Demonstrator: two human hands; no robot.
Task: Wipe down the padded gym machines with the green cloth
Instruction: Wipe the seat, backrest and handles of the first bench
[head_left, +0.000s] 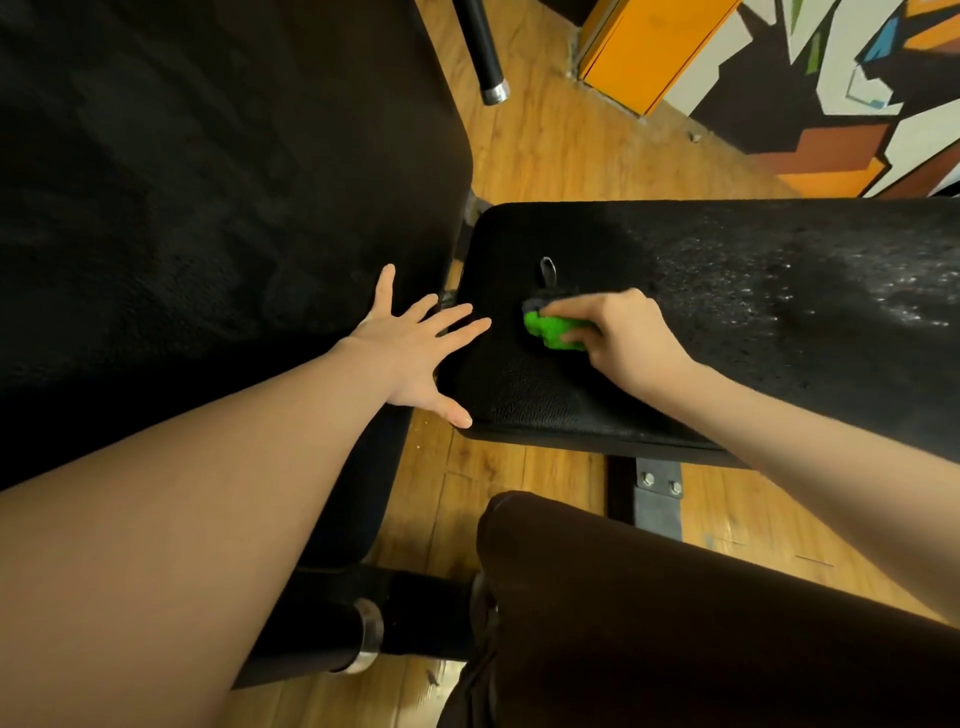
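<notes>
**Inspector:** While the right hand (618, 338) pinched the bunched bright green cloth (551, 328), where was it working?

**Assessor:** Its curled fingers pressed the cloth onto the near end of the black textured padded bench (727, 291). Beyond the knuckles the pad showed whitish speckles, so I judged that stretch unwiped.

**Inspector:** And the left hand (415, 353)?

**Assessor:** Spread flat, holding nothing, fingertips at the bench's edge. The large black padded machine surface (208, 182) past its little finger gave no sign either way. Task early to midway.

cloth (550, 328) on right pad (727, 312), left pad (208, 182) beside
</notes>
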